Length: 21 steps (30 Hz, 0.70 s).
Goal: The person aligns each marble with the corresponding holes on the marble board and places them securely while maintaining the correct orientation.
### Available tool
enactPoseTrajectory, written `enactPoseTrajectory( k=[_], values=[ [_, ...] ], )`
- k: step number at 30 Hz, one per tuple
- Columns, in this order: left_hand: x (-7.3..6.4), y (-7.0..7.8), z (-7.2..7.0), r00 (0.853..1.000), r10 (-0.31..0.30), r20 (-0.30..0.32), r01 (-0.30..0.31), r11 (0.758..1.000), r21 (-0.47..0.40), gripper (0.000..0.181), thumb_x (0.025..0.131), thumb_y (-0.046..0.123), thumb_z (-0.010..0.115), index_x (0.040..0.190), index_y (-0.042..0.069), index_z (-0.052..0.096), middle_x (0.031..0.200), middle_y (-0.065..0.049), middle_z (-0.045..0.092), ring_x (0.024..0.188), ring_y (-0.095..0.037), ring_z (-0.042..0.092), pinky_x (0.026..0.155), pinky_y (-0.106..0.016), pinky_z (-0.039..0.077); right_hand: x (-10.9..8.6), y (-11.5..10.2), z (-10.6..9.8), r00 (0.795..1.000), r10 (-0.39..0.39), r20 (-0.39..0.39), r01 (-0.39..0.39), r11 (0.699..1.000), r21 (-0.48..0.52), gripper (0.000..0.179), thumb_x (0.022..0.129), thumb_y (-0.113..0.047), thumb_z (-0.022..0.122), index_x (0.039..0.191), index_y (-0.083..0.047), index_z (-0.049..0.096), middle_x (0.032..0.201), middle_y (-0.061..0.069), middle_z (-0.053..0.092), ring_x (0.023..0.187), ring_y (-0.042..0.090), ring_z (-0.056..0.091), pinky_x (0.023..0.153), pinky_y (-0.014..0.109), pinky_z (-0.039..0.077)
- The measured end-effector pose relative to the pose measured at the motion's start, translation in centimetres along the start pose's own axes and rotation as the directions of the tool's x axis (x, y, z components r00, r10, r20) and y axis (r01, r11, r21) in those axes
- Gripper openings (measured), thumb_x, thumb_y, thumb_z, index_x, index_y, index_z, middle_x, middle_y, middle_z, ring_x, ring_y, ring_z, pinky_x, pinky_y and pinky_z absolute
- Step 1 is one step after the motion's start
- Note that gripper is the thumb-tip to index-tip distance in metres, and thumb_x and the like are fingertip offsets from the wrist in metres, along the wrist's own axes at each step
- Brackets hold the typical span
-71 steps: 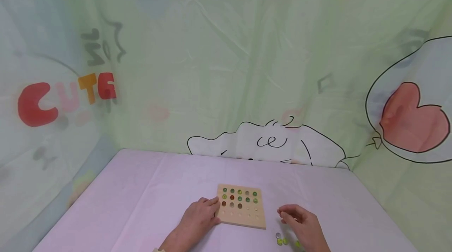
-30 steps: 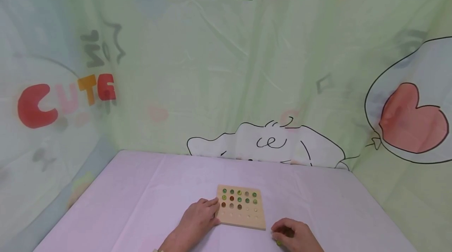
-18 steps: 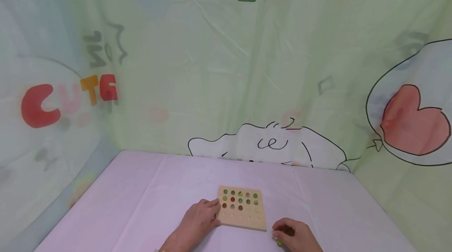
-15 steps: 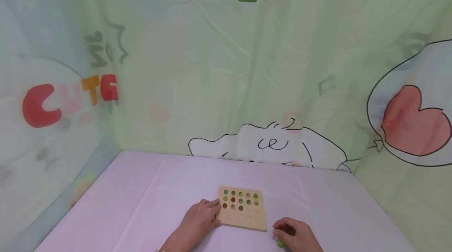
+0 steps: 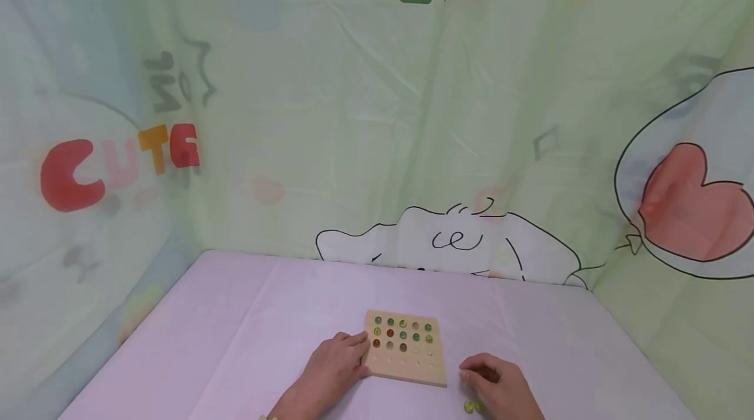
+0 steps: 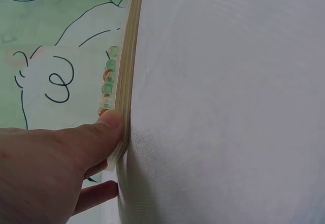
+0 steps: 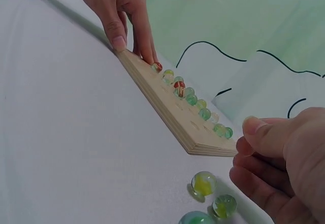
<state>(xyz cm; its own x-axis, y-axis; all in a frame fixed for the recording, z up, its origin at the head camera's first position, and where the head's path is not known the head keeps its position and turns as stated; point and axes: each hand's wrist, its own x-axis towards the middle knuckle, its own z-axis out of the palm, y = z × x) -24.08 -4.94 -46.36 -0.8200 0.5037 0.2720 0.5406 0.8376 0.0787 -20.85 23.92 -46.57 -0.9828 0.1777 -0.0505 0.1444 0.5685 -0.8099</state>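
Observation:
A square wooden marble board (image 5: 406, 371) lies on the table, its three far rows filled with marbles (image 7: 204, 114) except for the hollows at the third row's right end. My left hand (image 5: 330, 366) steadies it, thumb on the near left corner and fingers along the left side. Right of the board, my right hand (image 5: 502, 386) is raised a little, thumb and fingertips pinched together round a marble that the fingers almost wholly hide. Under that hand lie loose marbles: a yellow-swirled one (image 7: 203, 183), a green-swirled one (image 7: 224, 205) and a teal one (image 7: 197, 218).
A pale cloth covers the table (image 5: 283, 315). Behind it hangs a printed curtain (image 5: 365, 112), with another curtain side (image 5: 88, 276) on the left.
My right hand went down to the loose marbles, pinched the clear one and has lifted slightly away, uncovering yellow-green marbles. My left hand has stayed on the board.

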Motion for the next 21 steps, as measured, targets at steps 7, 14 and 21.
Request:
enactPoseTrajectory(
  k=[7, 14, 21],
  values=[
    [0.0, -0.2, 0.2, 1.0, 0.01, -0.021, -0.01, 1.0, -0.003, 0.046, 0.075, 0.043, 0.066, 0.113, 0.018, 0.06, 0.123, 0.001, 0.058, 0.101, -0.014, 0.058, 0.078, -0.028, 0.051, 0.1, -0.4, 0.0, 0.999, 0.034, -0.034, -0.033, 0.998, 0.051, 0.023, 0.076, -0.029, 0.069, 0.091, -0.012, 0.068, 0.087, -0.001, 0.069, 0.077, 0.01, 0.06, 0.065, 0.023, 0.051],
    [0.1, -0.2, 0.2, 1.0, 0.008, -0.01, -0.008, 1.0, -0.009, 0.048, 0.075, 0.043, 0.065, 0.114, 0.017, 0.06, 0.123, 0.001, 0.058, 0.101, -0.014, 0.058, 0.078, -0.028, 0.051, 0.4, -0.8, 0.3, 0.998, 0.061, -0.029, -0.057, 0.991, 0.118, 0.027, 0.077, -0.034, 0.067, 0.093, -0.012, 0.068, 0.089, -0.001, 0.069, 0.08, 0.011, 0.062, 0.074, 0.03, 0.053],
    [0.1, -0.2, 0.1, 1.0, 0.007, -0.005, -0.007, 1.0, 0.0, 0.048, 0.075, 0.043, 0.065, 0.115, 0.017, 0.06, 0.123, 0.001, 0.058, 0.101, -0.014, 0.058, 0.078, -0.028, 0.051, 0.9, -1.2, 0.7, 0.996, 0.071, -0.046, -0.06, 0.977, 0.205, 0.034, 0.076, -0.034, 0.069, 0.098, -0.009, 0.066, 0.089, 0.002, 0.068, 0.077, 0.014, 0.064, 0.072, 0.028, 0.055]
  ],
)
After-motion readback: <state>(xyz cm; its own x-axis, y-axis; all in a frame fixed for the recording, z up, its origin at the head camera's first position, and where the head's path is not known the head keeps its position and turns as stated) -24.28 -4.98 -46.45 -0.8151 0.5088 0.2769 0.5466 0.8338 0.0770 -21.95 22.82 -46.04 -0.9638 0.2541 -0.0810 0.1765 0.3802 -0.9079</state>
